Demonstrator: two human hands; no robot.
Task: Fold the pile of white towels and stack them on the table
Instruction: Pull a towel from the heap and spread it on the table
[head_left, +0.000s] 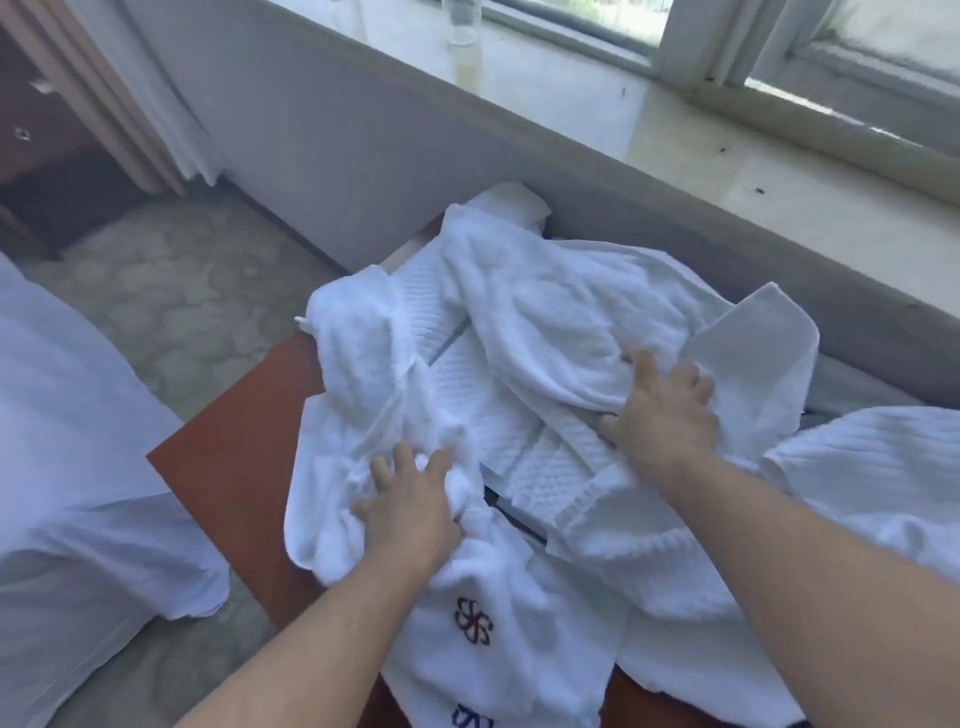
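A rumpled pile of white towels (519, 322) covers most of a reddish-brown table (234, 467). Some pieces are waffle-textured, and the nearest one carries an embroidered flower logo (472, 621). My left hand (410, 499) lies on the pile's left front, fingers curled into a bunched fold of towel. My right hand (665, 410) rests on the right side, fingers spread and pressing into the edge of a fluffy towel. A flat folded corner (763, 338) sticks up just beyond my right hand.
A grey wall ledge and pale windowsill (675, 171) run behind the table, with a clear glass (462, 26) on the sill. White bedding (78, 467) lies at the left across a strip of patterned floor (171, 296). More white cloth (872, 467) lies at the right.
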